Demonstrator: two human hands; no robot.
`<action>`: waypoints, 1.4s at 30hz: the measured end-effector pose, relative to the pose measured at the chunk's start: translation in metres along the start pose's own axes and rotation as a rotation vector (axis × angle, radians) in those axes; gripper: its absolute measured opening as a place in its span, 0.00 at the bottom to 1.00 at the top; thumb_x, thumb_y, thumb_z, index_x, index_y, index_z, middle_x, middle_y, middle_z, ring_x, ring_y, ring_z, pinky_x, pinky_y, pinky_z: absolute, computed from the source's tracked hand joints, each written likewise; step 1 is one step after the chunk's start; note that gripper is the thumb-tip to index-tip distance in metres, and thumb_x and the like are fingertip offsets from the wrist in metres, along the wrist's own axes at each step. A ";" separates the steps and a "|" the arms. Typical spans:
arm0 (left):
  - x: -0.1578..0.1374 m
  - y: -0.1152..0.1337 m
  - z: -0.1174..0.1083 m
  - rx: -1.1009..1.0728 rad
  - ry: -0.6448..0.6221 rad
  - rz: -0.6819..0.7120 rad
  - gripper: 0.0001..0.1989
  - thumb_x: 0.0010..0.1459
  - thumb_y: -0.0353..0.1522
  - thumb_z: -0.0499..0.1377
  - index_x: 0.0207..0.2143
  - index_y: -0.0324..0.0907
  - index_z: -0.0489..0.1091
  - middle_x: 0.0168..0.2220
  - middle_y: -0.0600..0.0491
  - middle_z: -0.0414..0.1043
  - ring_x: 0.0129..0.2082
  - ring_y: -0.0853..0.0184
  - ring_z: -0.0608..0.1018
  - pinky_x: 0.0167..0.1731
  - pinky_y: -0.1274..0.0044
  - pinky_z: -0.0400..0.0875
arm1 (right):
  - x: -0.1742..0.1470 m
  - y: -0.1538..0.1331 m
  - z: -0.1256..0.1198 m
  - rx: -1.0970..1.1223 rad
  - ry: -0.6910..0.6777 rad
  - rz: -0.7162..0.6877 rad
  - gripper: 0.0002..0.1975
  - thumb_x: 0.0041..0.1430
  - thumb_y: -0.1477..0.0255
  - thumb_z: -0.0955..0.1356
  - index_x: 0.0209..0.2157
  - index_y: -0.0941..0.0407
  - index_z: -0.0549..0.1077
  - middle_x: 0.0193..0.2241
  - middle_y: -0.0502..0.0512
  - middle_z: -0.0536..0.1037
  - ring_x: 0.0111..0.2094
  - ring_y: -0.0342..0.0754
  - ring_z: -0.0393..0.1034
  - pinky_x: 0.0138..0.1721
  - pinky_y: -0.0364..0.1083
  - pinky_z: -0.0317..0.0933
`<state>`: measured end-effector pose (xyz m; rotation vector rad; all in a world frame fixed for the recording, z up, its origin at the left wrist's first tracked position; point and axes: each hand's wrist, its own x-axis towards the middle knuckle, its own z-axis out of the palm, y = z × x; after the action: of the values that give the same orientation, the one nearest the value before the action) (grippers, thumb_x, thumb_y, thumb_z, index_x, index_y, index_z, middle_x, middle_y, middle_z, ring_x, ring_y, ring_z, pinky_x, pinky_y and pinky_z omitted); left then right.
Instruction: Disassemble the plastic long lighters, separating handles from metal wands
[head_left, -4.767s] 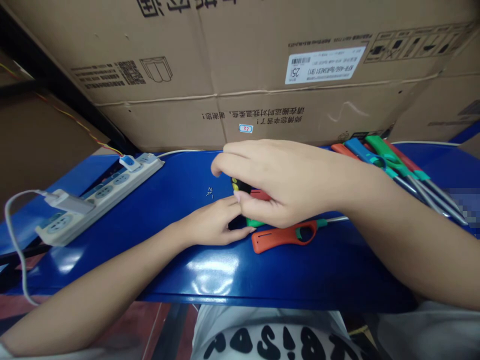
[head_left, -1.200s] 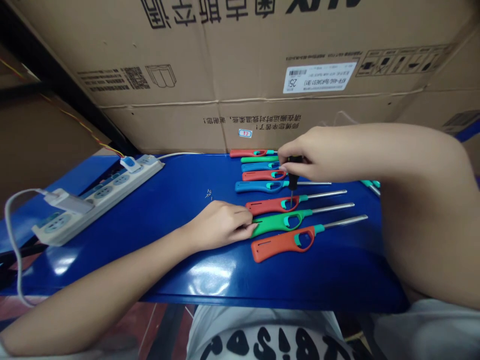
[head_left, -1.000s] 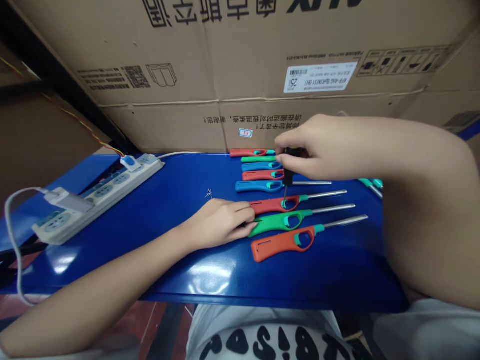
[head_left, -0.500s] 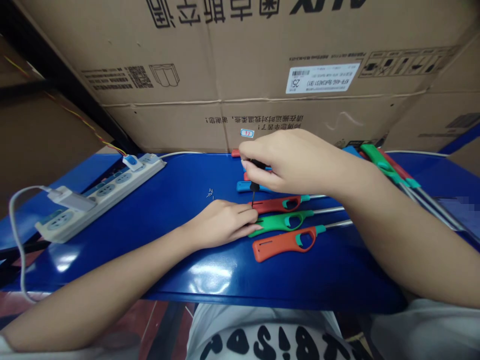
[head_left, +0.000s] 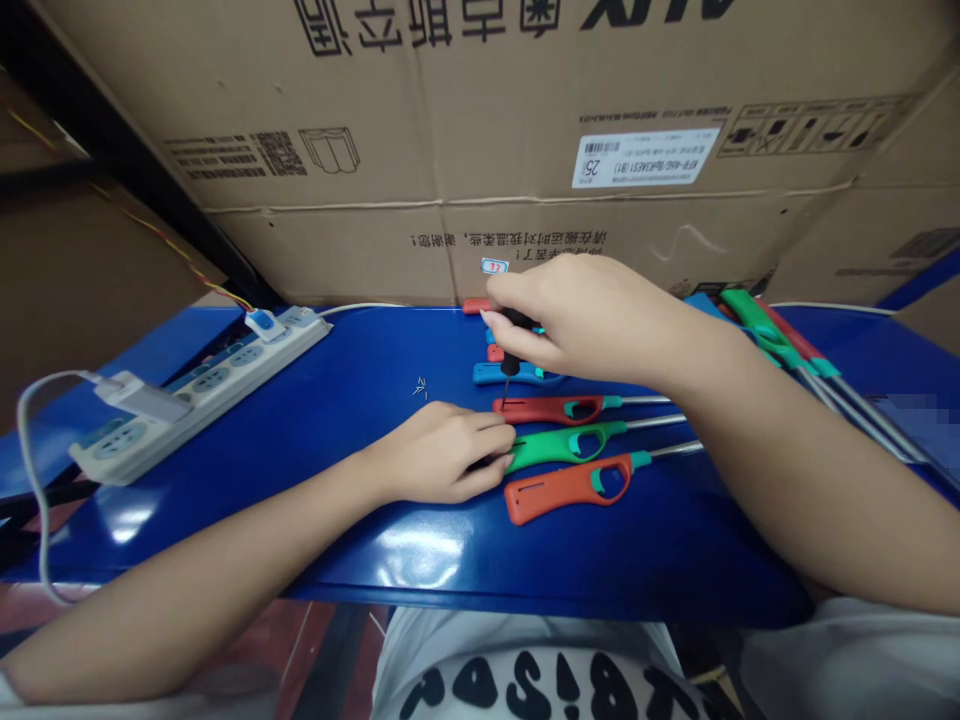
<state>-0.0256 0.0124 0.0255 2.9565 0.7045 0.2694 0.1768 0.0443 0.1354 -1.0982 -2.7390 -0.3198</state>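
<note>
My right hand (head_left: 574, 318) is closed round the black handle of a screwdriver (head_left: 511, 364). The screwdriver points down, its thin shaft reaching the handle end of a red long-necked lighter (head_left: 551, 409). From the left, my left hand (head_left: 457, 450) has its thumb and fingers about the handle end of a green lighter (head_left: 562, 447), fingertips close against the red one's lower edge. Nearest me lies an orange lighter (head_left: 559, 490), untouched. Beyond the red lighter is a blue lighter (head_left: 499, 373), with other lighters partly hidden behind my right hand.
Several small screws (head_left: 421, 385) lie on the blue table (head_left: 360, 360). A white power strip (head_left: 210, 385) with plugs stands at the left. More lighters (head_left: 765, 325) are piled at the right. A large cardboard box (head_left: 375, 240) rises along the back.
My right hand and the screwdriver handle have shifted slightly right and tilted. My left thumb has slid back a little along the green lighter's end. The lighters stay nearly in place.
</note>
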 end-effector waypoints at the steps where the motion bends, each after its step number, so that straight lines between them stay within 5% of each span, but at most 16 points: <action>1: 0.000 0.000 0.000 -0.026 -0.003 -0.007 0.10 0.70 0.34 0.51 0.34 0.42 0.66 0.33 0.54 0.74 0.28 0.69 0.74 0.29 0.76 0.61 | 0.000 0.000 0.000 -0.002 0.006 0.002 0.18 0.71 0.65 0.57 0.44 0.59 0.74 0.34 0.59 0.79 0.29 0.48 0.66 0.30 0.47 0.45; 9: -0.002 -0.004 -0.001 -0.079 0.058 -0.051 0.18 0.71 0.35 0.48 0.28 0.42 0.66 0.26 0.55 0.72 0.24 0.70 0.73 0.27 0.75 0.59 | 0.000 0.000 0.001 0.002 -0.015 0.009 0.18 0.72 0.65 0.58 0.46 0.59 0.74 0.35 0.60 0.80 0.30 0.48 0.67 0.31 0.46 0.46; 13: -0.002 -0.011 -0.015 0.100 0.071 -0.406 0.17 0.69 0.36 0.47 0.28 0.42 0.68 0.28 0.51 0.76 0.26 0.64 0.77 0.26 0.74 0.60 | 0.001 -0.003 0.003 -0.016 -0.011 -0.005 0.20 0.73 0.61 0.57 0.46 0.59 0.74 0.35 0.61 0.80 0.30 0.48 0.68 0.31 0.46 0.45; 17: -0.005 -0.029 -0.028 0.312 -0.064 -0.837 0.18 0.66 0.36 0.47 0.33 0.41 0.74 0.34 0.43 0.80 0.34 0.51 0.82 0.28 0.71 0.67 | 0.001 -0.009 0.006 -0.069 0.044 -0.005 0.26 0.73 0.54 0.55 0.42 0.59 0.75 0.32 0.61 0.79 0.31 0.51 0.69 0.30 0.46 0.44; 22: -0.011 -0.050 -0.032 0.325 -0.191 -1.060 0.22 0.65 0.37 0.46 0.40 0.39 0.79 0.43 0.36 0.80 0.43 0.42 0.82 0.36 0.63 0.75 | -0.002 -0.014 0.002 0.033 -0.017 -0.066 0.16 0.70 0.69 0.57 0.50 0.59 0.70 0.35 0.59 0.80 0.29 0.49 0.68 0.29 0.47 0.45; 28: -0.013 -0.058 -0.025 0.292 -0.279 -1.065 0.23 0.66 0.37 0.45 0.43 0.39 0.79 0.46 0.36 0.80 0.45 0.42 0.81 0.38 0.62 0.76 | -0.001 -0.012 0.003 0.017 -0.009 0.002 0.17 0.70 0.67 0.57 0.51 0.60 0.68 0.35 0.61 0.80 0.30 0.51 0.70 0.29 0.46 0.46; 34: -0.013 -0.055 -0.025 0.290 -0.287 -1.054 0.23 0.66 0.36 0.44 0.42 0.39 0.78 0.45 0.37 0.80 0.45 0.43 0.82 0.37 0.63 0.76 | -0.005 -0.007 -0.001 0.176 -0.066 -0.119 0.13 0.70 0.67 0.59 0.48 0.57 0.69 0.34 0.56 0.79 0.28 0.47 0.67 0.29 0.46 0.47; 39: -0.013 -0.048 -0.031 0.309 -0.147 -1.050 0.21 0.66 0.37 0.46 0.37 0.39 0.77 0.41 0.36 0.80 0.41 0.44 0.82 0.34 0.64 0.75 | -0.006 -0.009 -0.005 0.152 -0.083 -0.083 0.16 0.69 0.62 0.60 0.46 0.58 0.70 0.33 0.57 0.79 0.28 0.48 0.66 0.29 0.45 0.47; 42: -0.011 -0.045 -0.031 0.173 0.057 -0.847 0.17 0.67 0.38 0.49 0.35 0.40 0.74 0.38 0.42 0.79 0.38 0.53 0.81 0.35 0.68 0.73 | -0.006 -0.007 -0.005 0.121 -0.100 -0.097 0.16 0.69 0.60 0.61 0.44 0.57 0.72 0.33 0.58 0.79 0.27 0.47 0.66 0.29 0.46 0.46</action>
<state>-0.0609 0.0485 0.0480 2.4834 1.9455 0.2185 0.1760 0.0342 0.1376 -0.9785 -2.8617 -0.1122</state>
